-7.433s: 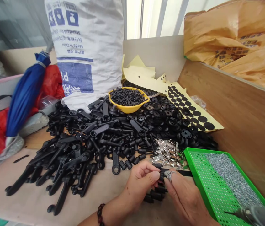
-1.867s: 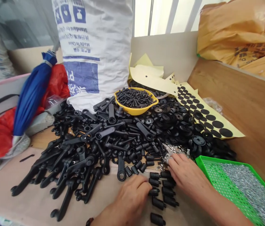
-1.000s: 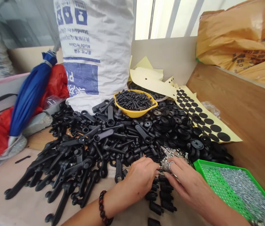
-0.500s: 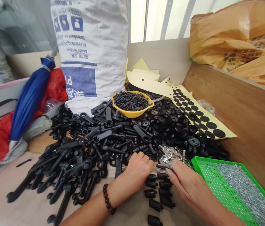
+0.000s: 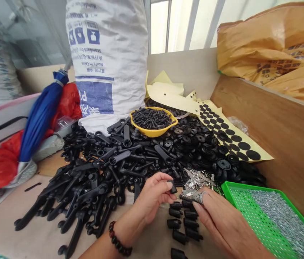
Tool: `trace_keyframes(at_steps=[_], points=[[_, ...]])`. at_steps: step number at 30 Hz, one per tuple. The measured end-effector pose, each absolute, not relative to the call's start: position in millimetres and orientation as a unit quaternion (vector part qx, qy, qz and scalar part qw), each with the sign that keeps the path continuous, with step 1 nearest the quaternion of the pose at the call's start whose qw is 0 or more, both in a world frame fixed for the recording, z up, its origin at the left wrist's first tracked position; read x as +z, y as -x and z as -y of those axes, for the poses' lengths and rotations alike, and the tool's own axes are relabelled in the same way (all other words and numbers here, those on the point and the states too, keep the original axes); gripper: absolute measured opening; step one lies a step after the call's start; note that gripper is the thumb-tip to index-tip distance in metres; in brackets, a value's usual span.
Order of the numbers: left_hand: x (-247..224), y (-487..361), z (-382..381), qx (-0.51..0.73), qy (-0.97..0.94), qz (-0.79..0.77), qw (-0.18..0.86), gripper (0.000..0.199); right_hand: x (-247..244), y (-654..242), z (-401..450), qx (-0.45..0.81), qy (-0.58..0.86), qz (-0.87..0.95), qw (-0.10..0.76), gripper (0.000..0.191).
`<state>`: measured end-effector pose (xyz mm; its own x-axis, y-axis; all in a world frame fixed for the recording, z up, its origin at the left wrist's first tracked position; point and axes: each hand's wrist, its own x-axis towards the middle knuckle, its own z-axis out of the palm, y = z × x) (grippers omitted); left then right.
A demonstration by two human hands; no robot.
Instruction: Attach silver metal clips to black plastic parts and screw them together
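Note:
My left hand [image 5: 152, 196] is raised over the table edge of the black heap, pinching a small black plastic cylinder [image 5: 172, 187] between thumb and fingers. My right hand [image 5: 219, 219] grips a silver metal clip strip [image 5: 190, 196] in its fingertips. Just beyond it lies a pile of loose silver clips [image 5: 197, 179]. Below both hands, short black plastic cylinders [image 5: 180, 225] stand in loose rows on the tan table surface [image 5: 6, 212]. A large heap of black plastic lever arms [image 5: 87, 180] spreads to the left.
Black plastic discs [image 5: 203, 147] are heaped behind the clips. A yellow bowl [image 5: 168, 124] holds black screws. A green perforated tray [image 5: 262, 219] of small silver parts sits at right, against a wooden board [image 5: 281, 136]. A white woven sack [image 5: 108, 64] stands behind.
My left hand has lifted off the heap edge with a black cylinder now held up in its fingers. My right hand stays near the clips, holding the silver strip.

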<state>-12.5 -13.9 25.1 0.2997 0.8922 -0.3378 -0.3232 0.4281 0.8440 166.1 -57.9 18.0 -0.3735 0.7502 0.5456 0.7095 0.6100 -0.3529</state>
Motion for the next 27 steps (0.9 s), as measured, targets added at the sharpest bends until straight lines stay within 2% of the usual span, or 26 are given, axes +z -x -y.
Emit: trace_keyframes(at_steps=[4,8,12,16,19,21,23,25,27], points=[[25,6,30,0.429,-0.243,-0.389,0.778,0.038,14,-165,62,-0.008,0.445,0.824,0.35,0.017],[22,2,41,0.41,-0.237,-0.359,0.804,0.037,10,-166,64,-0.057,0.443,0.822,0.354,0.016],[21,0,45,0.398,-0.279,-0.352,0.8,0.039,11,-167,66,-0.045,0.427,0.831,0.354,0.017],[19,2,46,0.403,-0.408,-0.366,0.733,0.032,15,-168,70,0.079,0.441,0.815,0.368,0.019],[21,6,47,0.406,-0.553,-0.381,0.62,0.022,16,-169,73,0.195,0.477,0.776,0.363,0.019],[24,8,47,0.405,-0.636,-0.383,0.534,0.018,14,-169,76,0.239,0.496,0.756,0.354,0.019],[25,9,49,0.401,-0.668,-0.386,0.493,0.017,11,-167,78,0.257,0.51,0.742,0.35,0.02],[25,7,49,0.4,-0.631,-0.401,0.53,0.019,8,-164,79,0.238,0.509,0.74,0.369,0.021],[23,5,50,0.397,-0.549,-0.413,0.609,0.024,6,-160,79,0.179,0.49,0.753,0.4,0.019]])
